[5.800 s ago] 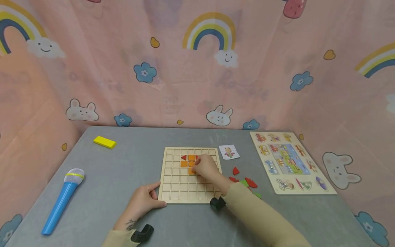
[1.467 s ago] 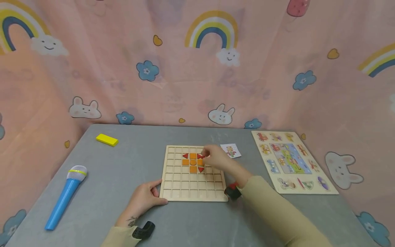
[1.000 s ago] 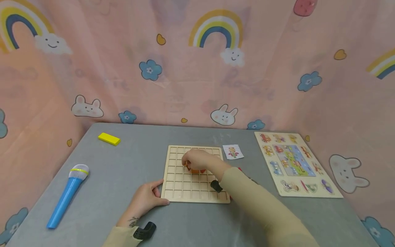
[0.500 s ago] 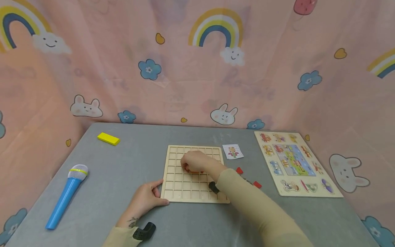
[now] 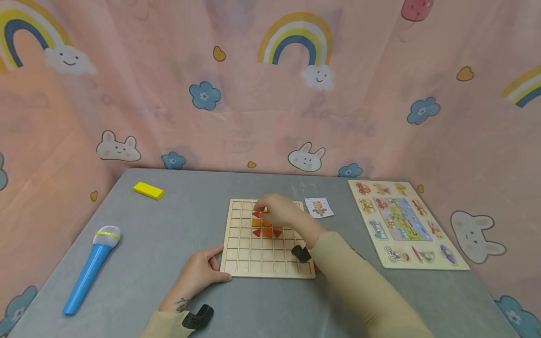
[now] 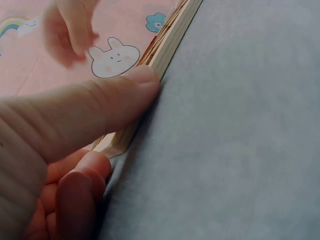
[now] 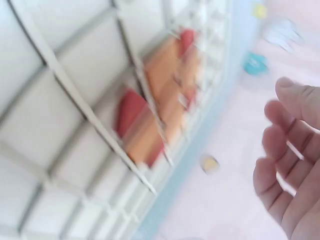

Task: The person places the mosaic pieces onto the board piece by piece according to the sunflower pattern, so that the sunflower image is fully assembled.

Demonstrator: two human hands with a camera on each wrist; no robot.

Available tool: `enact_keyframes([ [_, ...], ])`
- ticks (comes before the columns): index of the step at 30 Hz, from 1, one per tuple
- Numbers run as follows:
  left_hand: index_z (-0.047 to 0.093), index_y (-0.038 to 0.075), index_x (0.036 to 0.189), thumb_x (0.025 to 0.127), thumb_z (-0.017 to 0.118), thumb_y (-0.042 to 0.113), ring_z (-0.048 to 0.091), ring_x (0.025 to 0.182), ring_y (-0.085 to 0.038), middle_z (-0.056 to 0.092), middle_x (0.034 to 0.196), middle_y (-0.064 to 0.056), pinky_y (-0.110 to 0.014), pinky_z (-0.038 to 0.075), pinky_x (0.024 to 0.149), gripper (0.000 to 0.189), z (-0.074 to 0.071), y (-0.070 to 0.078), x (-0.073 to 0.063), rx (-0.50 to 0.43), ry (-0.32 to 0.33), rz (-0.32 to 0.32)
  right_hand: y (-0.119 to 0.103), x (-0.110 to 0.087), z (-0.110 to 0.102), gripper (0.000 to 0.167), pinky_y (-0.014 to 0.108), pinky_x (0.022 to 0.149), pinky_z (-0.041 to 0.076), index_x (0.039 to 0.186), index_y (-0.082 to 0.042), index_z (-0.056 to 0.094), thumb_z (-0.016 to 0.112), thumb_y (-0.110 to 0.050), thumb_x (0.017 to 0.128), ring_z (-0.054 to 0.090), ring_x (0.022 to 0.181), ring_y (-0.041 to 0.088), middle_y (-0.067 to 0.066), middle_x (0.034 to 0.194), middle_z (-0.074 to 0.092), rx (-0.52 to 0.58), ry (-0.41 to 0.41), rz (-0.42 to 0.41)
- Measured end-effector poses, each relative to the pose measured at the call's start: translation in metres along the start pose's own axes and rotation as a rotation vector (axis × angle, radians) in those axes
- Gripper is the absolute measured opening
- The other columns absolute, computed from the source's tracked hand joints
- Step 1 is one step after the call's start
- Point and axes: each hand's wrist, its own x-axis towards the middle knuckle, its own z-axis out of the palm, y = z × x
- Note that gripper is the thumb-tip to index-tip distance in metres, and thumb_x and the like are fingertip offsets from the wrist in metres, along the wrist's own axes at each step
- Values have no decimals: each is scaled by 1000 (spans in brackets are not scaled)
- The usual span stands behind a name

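Note:
A wooden grid board (image 5: 249,256) lies on the grey table, with orange pieces (image 5: 267,232) and red triangles (image 5: 256,233) set in its upper middle cells. At the board's near left corner my left hand (image 5: 198,270) grips the edge; the left wrist view has the thumb (image 6: 115,97) on the rim and curled fingers beside the corner. Over the upper part of the grid is my right hand (image 5: 281,211), covering some pieces. Its fingers (image 7: 275,142) appear loosely bent with nothing between them in the right wrist view, where the board is blurred.
A small pattern card (image 5: 319,207) lies right of the board. Farther right is a picture puzzle board (image 5: 422,256). On the left lie a blue toy microphone (image 5: 90,272) and a yellow block (image 5: 149,190). Loose pieces by the right sleeve (image 5: 359,277) are mostly hidden.
Red triangles now sit on both sides of the lower orange square; earlier only the right one was there. My right hand has lifted up and away from that row. The left hand stays put.

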Motion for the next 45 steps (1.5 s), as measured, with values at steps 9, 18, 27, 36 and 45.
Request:
enact_keyframes([
  [9, 54, 3, 129, 57, 87, 17, 42, 50, -12, 50, 58, 0, -25, 33, 46, 81, -1, 1, 0, 8, -2, -3, 40, -65, -29, 61, 49, 87, 44, 143, -7, 33, 58, -20, 90, 54, 112, 36, 21, 127, 53, 175, 199, 454],
  [18, 54, 4, 129, 57, 87, 16, 43, 50, -13, 50, 58, 0, -25, 34, 47, 80, 1, 1, -1, 2, 3, 1, 67, -134, 1, 44, 50, 88, 43, 121, 6, 56, 64, -9, 81, 52, 110, 40, 25, 119, 56, 99, 15, 708],
  [27, 55, 5, 129, 57, 87, 16, 43, 49, -12, 51, 58, -1, -25, 34, 47, 79, 0, 2, -1, 0, 5, 5, 77, -158, 19, 32, 51, 89, 41, 102, -1, 69, 58, 6, 74, 53, 106, 39, 19, 108, 61, 35, -15, 661],
  [36, 55, 4, 129, 57, 87, 15, 43, 49, -13, 51, 57, -1, -26, 34, 46, 80, 2, 0, -1, -6, 4, 2, 72, -154, 6, 5, 30, 54, 41, 83, -3, 59, 63, -5, 80, 50, 64, 18, 6, 76, 57, 255, 101, 676],
  [45, 55, 3, 128, 56, 87, 16, 42, 49, -13, 51, 58, -1, -25, 33, 46, 80, 1, 2, -2, 6, 5, 6, 21, -87, 32, 19, 29, 53, 50, 98, 6, 60, 64, -5, 83, 58, 53, 14, 11, 68, 63, 762, 319, 639],
])
